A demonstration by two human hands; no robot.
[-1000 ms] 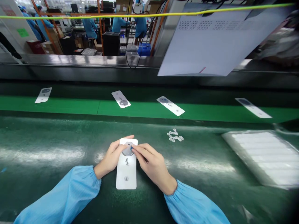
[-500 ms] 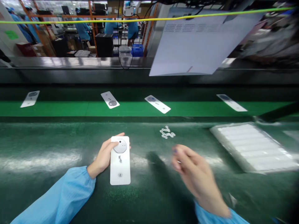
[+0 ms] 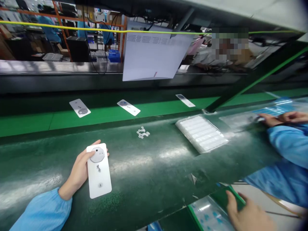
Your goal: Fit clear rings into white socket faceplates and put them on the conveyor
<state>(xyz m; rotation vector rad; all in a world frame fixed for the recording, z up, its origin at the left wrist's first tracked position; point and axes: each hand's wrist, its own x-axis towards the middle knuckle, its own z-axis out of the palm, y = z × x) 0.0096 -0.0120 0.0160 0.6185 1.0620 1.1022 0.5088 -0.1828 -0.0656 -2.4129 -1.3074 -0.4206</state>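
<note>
My left hand holds a white phone-shaped panel by its upper left side, thumb on the grey round camera area and fingers behind. The panel bears dark lettering and a small round mark. At the lower right, my right hand has its thumb and fingers apart with nothing between them, over the table's front edge near a green-edged bin holding clear plastic with blue bits. Several small round white pieces lie in a cluster on the green table.
Several similar panels, one in the middle, lie on the green belt. A plastic-wrapped white pack rests on the table at right. A green post slants beside it. A co-worker's hands are at far right.
The view has turned right. My right hand has moved from above the table, fingers pinched, to the lower right over the bin, fingers now spread. My left hand still holds the panel.
</note>
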